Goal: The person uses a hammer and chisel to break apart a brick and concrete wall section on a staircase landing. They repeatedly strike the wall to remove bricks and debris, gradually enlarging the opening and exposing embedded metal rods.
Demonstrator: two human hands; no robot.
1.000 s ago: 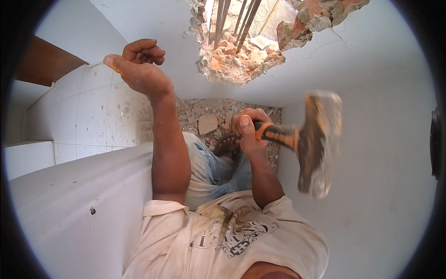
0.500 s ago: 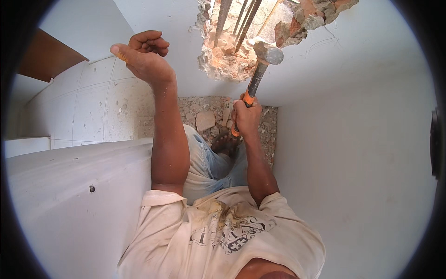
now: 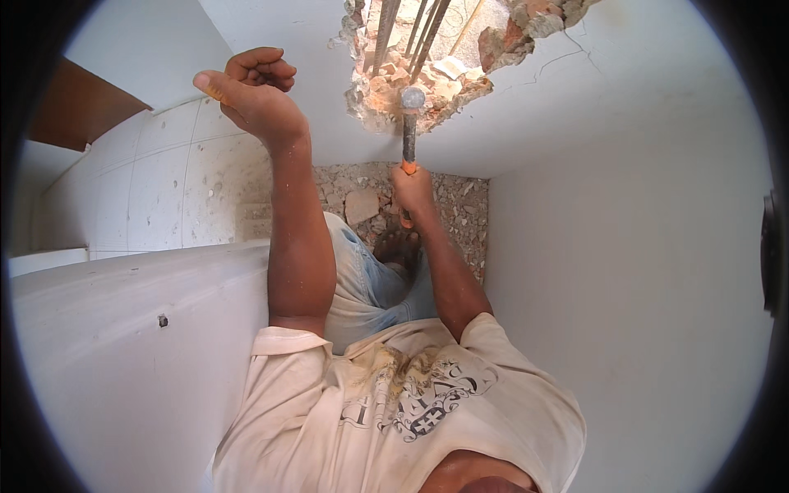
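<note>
My right hand is wrapped round the handle of a hammer, which has a dark shaft with orange bands. The steel head sits at the lower edge of a ragged hole broken through the white wall; whether it touches the rubble there I cannot tell. Upright metal rods run through the hole among broken brick. To the left, my left hand is raised in front of the wall, holding nothing. Its fingers curl loosely and the thumb stretches out, with a yellow-orange smear on it.
Brick and plaster rubble covers the floor around my foot. A low white wall runs along my left, and a plain wall stands close on my right. Dusty tiles and a brown panel lie beyond at left.
My right hand and the hammer have swung left, and the hammer's head now stands at the hole's lower edge. My left hand has barely moved.
</note>
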